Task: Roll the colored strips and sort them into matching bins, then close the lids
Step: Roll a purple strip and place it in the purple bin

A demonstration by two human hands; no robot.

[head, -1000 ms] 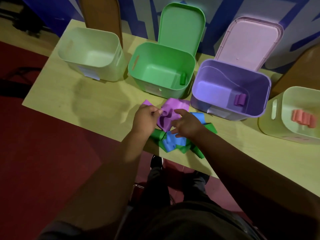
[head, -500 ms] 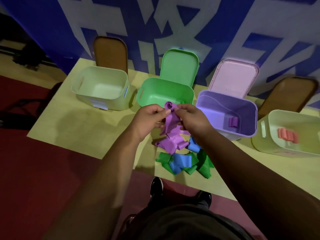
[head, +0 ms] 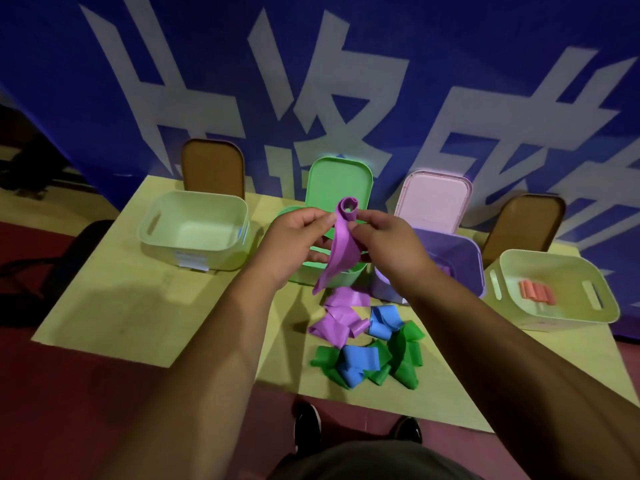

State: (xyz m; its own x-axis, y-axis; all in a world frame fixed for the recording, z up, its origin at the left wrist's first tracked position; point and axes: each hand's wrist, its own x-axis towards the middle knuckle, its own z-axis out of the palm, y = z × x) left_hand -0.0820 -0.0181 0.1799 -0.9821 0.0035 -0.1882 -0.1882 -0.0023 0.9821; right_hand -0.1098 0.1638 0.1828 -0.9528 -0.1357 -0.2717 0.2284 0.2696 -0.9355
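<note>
I see left grip (head: pixel 294 237) and right grip (head: pixel 384 244) both pinching purple strip (head: pixel 341 247), held up above tabletop (head: pixel 138 306), in front of green bin (head: pixel 351 275). Strip's top end rolled into small coil between fingertips; tail hangs loose. Purple bin (head: pixel 464 258) just right of hands, lid up. Pile of loose strips (head: pixel 363 341), purple, blue, green, lies on tabletop below.
</note>
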